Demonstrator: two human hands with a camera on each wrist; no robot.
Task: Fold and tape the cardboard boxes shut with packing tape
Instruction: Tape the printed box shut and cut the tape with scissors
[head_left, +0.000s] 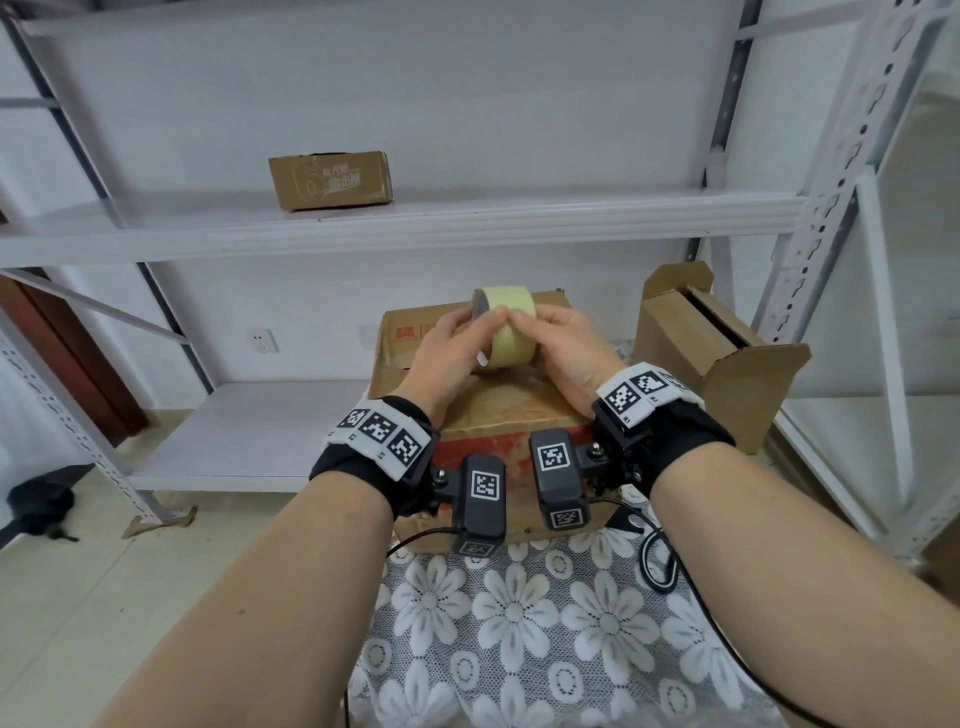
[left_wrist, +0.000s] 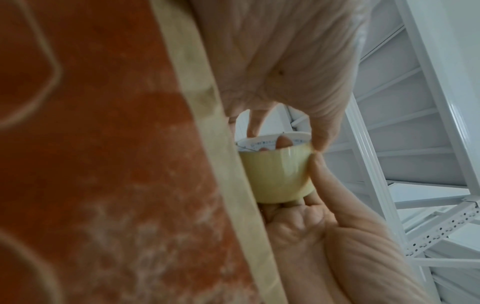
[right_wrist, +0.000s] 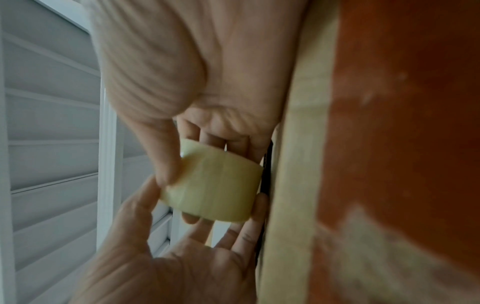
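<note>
Only the head view shows the setting — the closed cardboard box (head_left: 483, 410) on a lace cloth (head_left: 545, 623), an open box (head_left: 711, 353) to its right, a small box (head_left: 330, 180) on the shelf (head_left: 415, 223). The wrist views are blurred, the box a red-brown smear. Both hands grasp the tape roll (head_left: 501, 332) above the box — left hand (head_left: 447, 358) and right hand (head_left: 566, 353), thumbs meeting on its rim.
</note>
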